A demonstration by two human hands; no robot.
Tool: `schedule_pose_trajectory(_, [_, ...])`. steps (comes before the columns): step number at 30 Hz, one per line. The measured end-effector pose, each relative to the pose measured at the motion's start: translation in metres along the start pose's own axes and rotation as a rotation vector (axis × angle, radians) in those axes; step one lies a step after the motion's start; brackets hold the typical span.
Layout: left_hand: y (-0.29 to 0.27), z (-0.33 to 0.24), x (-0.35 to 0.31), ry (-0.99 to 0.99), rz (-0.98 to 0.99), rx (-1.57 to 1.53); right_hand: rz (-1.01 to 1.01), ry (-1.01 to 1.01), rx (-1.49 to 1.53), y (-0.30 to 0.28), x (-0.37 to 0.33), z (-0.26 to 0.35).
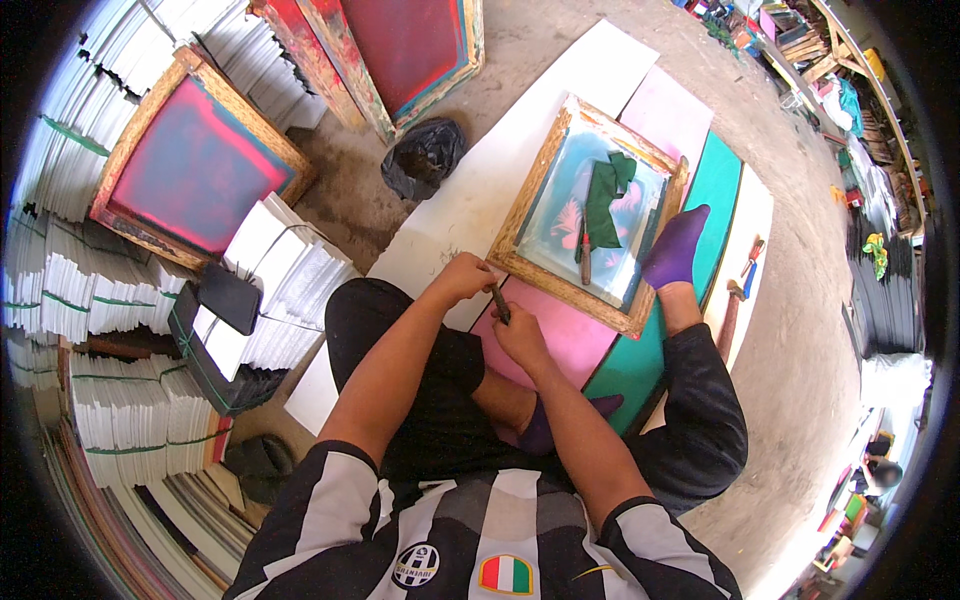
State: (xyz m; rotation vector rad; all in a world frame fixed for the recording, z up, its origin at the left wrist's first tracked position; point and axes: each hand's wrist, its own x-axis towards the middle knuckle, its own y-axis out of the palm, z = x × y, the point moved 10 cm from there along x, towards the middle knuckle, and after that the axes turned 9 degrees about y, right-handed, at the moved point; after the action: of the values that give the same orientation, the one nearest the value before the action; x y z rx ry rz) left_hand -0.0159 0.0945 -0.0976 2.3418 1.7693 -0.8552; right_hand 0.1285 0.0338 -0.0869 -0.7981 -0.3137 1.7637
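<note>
My left hand (465, 278) is closed in a pinch beside the near left corner of a wooden screen-printing frame (565, 292). What its fingers hold, if anything, is too small to tell. Just to the right and nearer me, my right hand (522, 330) wraps round a dark narrow tool (500, 303) that points up toward the frame corner. The frame lies flat, its mesh pale blue with pinkish leaf shapes. A dark green cloth (603, 205) rests on the mesh, along with a slim wooden-handled tool (585, 262).
Under the frame lie white, pink and green sheets (715, 190). A hammer (732, 312) and red-and-blue-handled pliers (752, 258) rest on the right. A black bag (424, 158) stands beyond my left knee. Paper stacks (120, 400) and another framed screen (200, 165) fill the left.
</note>
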Motion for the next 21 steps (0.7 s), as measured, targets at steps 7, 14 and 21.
schedule_pose_trajectory(7, [-0.05,-0.017,-0.019,-0.041,-0.296,0.565,0.374,0.445,0.557,0.016,0.0,-0.02])
schedule_pose_trajectory(14, [-0.055,-0.019,-0.029,-0.146,-0.229,0.743,0.36,0.599,0.653,0.011,0.012,-0.032])
schedule_pose_trajectory(21, [-0.049,-0.017,-0.024,-0.116,-0.174,0.679,0.407,0.656,0.645,0.011,0.016,-0.027])
